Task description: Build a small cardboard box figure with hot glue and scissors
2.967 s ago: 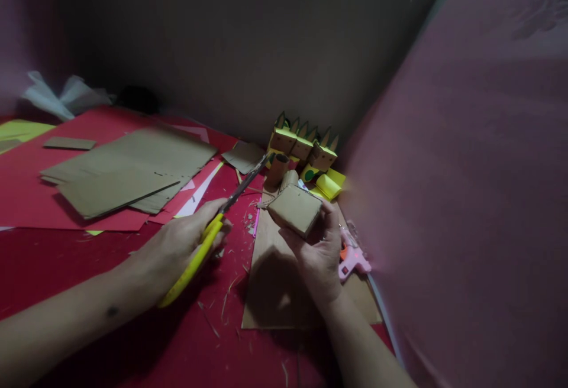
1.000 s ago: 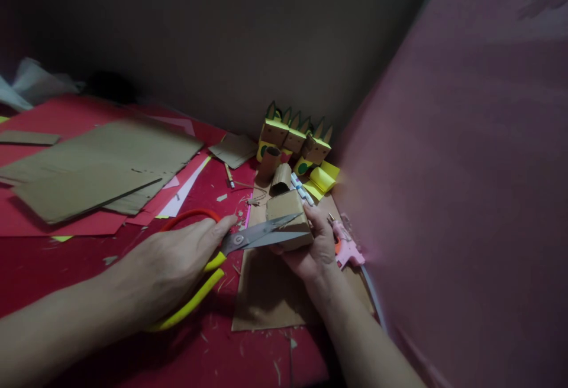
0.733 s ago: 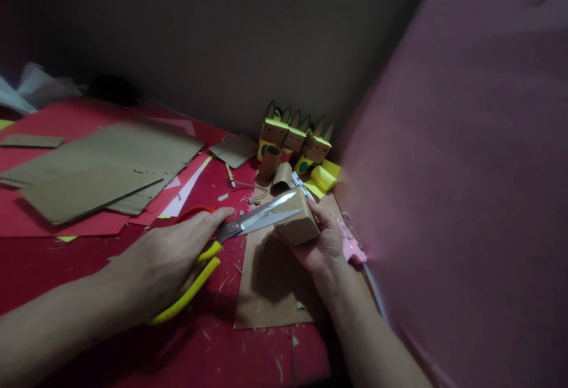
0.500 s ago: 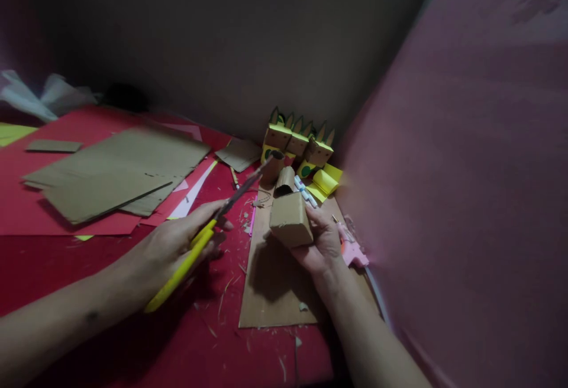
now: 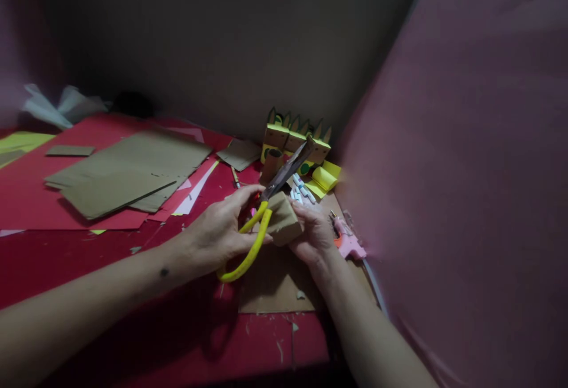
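Yellow-handled scissors [image 5: 255, 246] are held in my left hand [image 5: 222, 228], their dark blades slightly apart and pointing up and away to the right. A small cardboard box [image 5: 283, 220] is gripped from the right by my right hand [image 5: 314, 234]. The scissors pass over the box's left side; whether they touch it is unclear. Beneath both hands lies a brown cardboard sheet [image 5: 270, 293]. Beyond the box stands a brown cardboard tube [image 5: 271, 166], partly behind the blades.
Spiky-topped yellow and brown figures [image 5: 277, 133] stand by the back wall. White markers [image 5: 304, 188], folded yellow paper [image 5: 325, 178] and a pink glue gun [image 5: 350, 241] lie at the right. Cardboard pieces [image 5: 128, 169] rest on red paper [image 5: 26, 199] at the left.
My left hand has moved right with the scissors, up to the box. The scissors' blades have opened a little. The box has shifted slightly and is turned differently in my right hand.
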